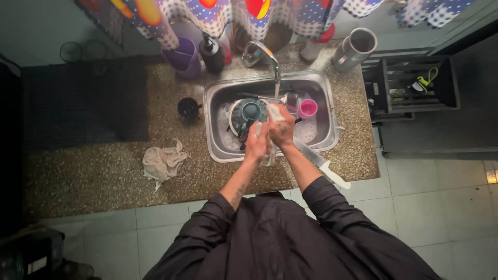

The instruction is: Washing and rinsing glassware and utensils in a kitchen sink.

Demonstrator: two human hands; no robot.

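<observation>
Overhead, speckled counter (93, 171); steel sink (321, 98); tiled floor (441, 207).

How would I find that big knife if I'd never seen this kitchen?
Start at the steel sink set in the speckled counter. Look at its front right corner, just right of the person's right hand. The knife lies slanted across the rim, with a white handle, the only long flat blade there.
</observation>
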